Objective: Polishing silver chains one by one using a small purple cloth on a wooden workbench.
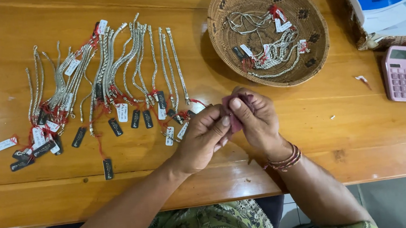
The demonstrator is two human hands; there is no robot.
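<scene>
Close to the near edge of the wooden desk (272, 137), both hands meet over one small thing. The left hand (200, 140) and the right hand (256, 119) are each closed in a pinch on a dark red cloth (235, 121), thumbs pressed on top, and I cannot tell whether a piece of jewellery is folded inside it. The right wrist wears a stack of red-brown bangles (284, 160).

The cloth sits just above the desk, close to the nearest ends of the tagged chains. I judge the main risk to be here: the left hand hovers over the black and white tags (173, 131) at the row's right end, and a sideways sweep could catch a red thread and drag a chain out of its row.

Further out, the row of silver chains (113, 73) lies fanned across the left half of the desk, threads and tags overlapping; any tug there would likely tangle several at once.

Towards the far edge, the woven basket (312, 23) holds more silver chains (270, 51) in a loose heap, already intertwined, so lifting one could pull others over the rim.

At the right edge a pink calculator (405, 74) lies well apart from the hands, below a stack of papers (382, 3) at the far right corner.
</scene>
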